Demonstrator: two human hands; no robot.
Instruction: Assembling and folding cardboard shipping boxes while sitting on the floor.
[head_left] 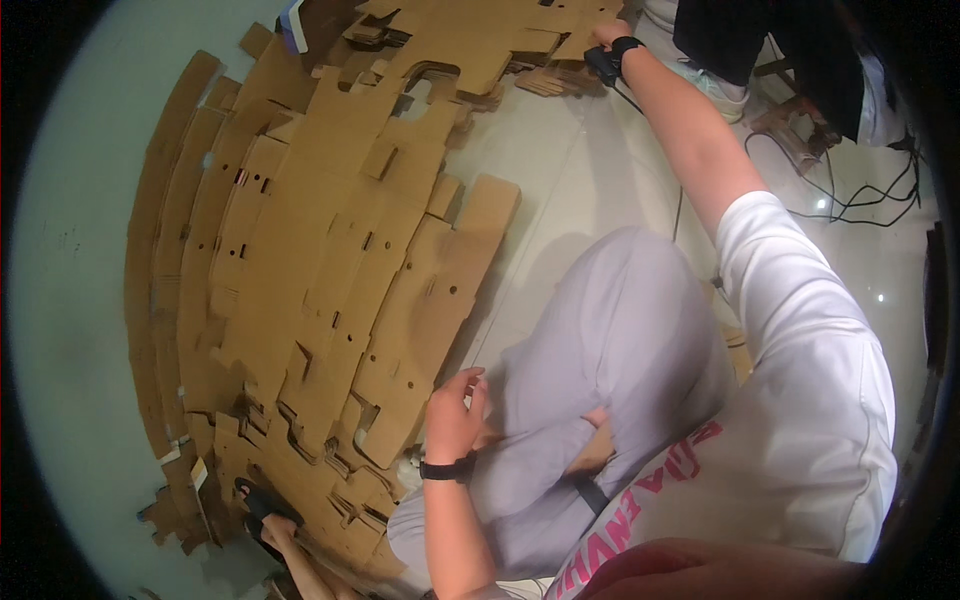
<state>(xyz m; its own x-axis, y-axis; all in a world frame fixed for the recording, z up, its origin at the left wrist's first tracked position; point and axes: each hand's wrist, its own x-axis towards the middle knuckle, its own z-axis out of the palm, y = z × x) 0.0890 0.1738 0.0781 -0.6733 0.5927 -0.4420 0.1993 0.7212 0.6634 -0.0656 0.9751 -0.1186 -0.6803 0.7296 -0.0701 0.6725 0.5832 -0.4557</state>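
Die-cut brown cardboard sheets [300, 240] lie in overlapping stacks, with slots, small holes and notched edges. My right arm is stretched far forward, and my right hand [607, 33] is closed at the edge of a far cardboard sheet [480, 35]; its fingertips are partly hidden. Close to my bent leg, my left hand [457, 410] is held with loosely bent fingers, thumb apart, and nothing visible in it. It is beside the near end of a long cardboard strip [440, 320]. Black bands circle both wrists, the right one carrying a small dark device [603, 66].
Another person's dark trousers [715, 40] and light shoes are at the far right, near a brown stand [797, 130] and loose black cables [870, 215]. At the lower left are someone's feet in black sandals [265, 505]. Pale tiled floor [560, 150] runs between cardboard and legs.
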